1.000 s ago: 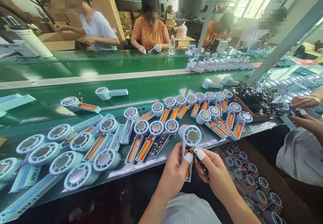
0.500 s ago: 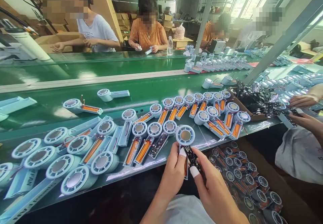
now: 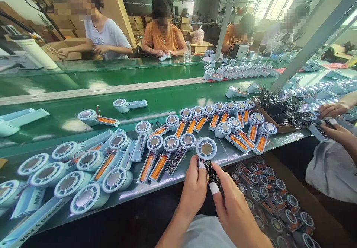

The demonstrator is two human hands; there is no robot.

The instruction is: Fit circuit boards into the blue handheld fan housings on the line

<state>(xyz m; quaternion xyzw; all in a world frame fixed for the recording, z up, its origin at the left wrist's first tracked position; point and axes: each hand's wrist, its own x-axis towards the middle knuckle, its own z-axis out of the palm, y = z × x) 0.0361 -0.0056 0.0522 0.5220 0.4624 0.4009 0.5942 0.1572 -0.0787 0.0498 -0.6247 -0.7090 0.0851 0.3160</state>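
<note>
My left hand [image 3: 192, 190] is closed round the handle of a light-blue handheld fan [image 3: 206, 149], its round head pointing away from me above the table edge. A white cover sits on my left thumb. My right hand [image 3: 230, 199], with a white-covered thumb, grips a black circuit board [image 3: 213, 173] laid at a slant over the fan's handle. The handle's inside is mostly hidden behind the board and fingers. Just left of my hands lies another fan [image 3: 175, 158] with a board in its handle, beside fans with orange batteries [image 3: 158, 166] showing.
Many fan bodies [image 3: 83, 199] cover the near table to the left. A box of black circuit boards [image 3: 290, 110] stands at right, by a co-worker's hands [image 3: 334, 110]. Below the table edge, a carton [image 3: 326, 222] holds more fans. The green conveyor [image 3: 173, 95] carries spaced-out fans.
My right hand has turned the circuit board from edge-on to face-up and brought it over the fan's handle. Fans on the conveyor at left have shifted right.
</note>
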